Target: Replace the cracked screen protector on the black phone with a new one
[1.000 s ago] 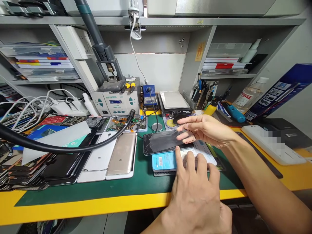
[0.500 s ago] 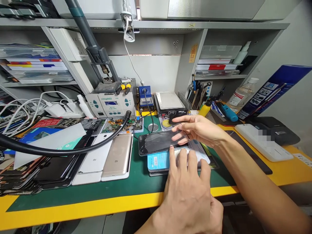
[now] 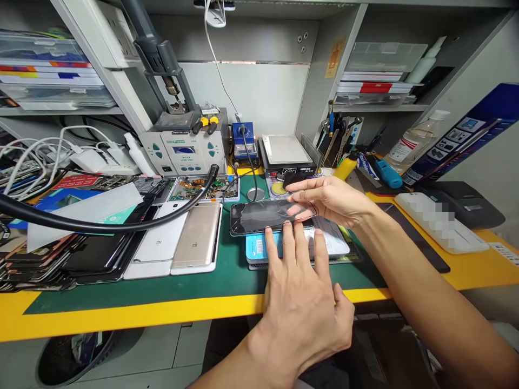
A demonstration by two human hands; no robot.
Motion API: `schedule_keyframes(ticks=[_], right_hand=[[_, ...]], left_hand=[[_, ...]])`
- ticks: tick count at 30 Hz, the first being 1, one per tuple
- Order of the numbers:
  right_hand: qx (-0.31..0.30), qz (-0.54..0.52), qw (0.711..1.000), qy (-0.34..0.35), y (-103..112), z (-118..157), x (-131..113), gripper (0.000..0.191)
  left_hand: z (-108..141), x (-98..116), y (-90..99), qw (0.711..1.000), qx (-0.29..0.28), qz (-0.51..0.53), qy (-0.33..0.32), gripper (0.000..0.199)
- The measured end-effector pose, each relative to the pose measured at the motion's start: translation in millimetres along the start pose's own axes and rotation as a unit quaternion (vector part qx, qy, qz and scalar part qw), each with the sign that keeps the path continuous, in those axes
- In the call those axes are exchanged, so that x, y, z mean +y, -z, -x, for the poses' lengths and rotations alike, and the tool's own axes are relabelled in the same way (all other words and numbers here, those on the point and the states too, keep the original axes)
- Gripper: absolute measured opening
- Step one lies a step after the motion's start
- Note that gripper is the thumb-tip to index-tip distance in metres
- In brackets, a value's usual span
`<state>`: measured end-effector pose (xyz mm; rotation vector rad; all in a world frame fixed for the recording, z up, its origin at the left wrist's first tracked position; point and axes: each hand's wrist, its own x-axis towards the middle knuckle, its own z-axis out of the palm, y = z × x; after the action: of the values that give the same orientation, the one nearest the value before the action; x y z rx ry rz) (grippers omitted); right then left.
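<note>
Black phone [image 3: 256,216], glossy screen cracked, face up, lying crosswise at fingertips of my left hand [image 3: 302,294], one end by my right hand [image 3: 334,199].

The black phone [image 3: 257,218] looks glossy and glass-like, the green mat [image 3: 162,292] smooth and matt.

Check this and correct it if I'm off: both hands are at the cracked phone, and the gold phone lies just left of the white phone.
The side is wrong: in the head view, the gold phone lies just right of the white phone. The left hand and right hand are indeed at the cracked phone.
</note>
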<state>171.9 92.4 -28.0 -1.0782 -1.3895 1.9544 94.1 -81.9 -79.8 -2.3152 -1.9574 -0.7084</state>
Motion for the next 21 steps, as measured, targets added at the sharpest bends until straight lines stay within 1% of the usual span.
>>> schedule_keyframes(ticks=[7, 21], right_hand=[[-0.015, 0.006, 1.0, 0.0, 1.9, 0.0, -2.4, 0.015], [-0.016, -0.012, 1.0, 0.005, 1.7, 0.7, -4.5, 0.026]], left_hand=[[-2.2, -0.4, 2.9, 1.0, -0.016, 0.008, 0.004, 0.077], [-2.9, -1.5, 2.7, 1.0, -0.025, 0.0, 0.0, 0.077]])
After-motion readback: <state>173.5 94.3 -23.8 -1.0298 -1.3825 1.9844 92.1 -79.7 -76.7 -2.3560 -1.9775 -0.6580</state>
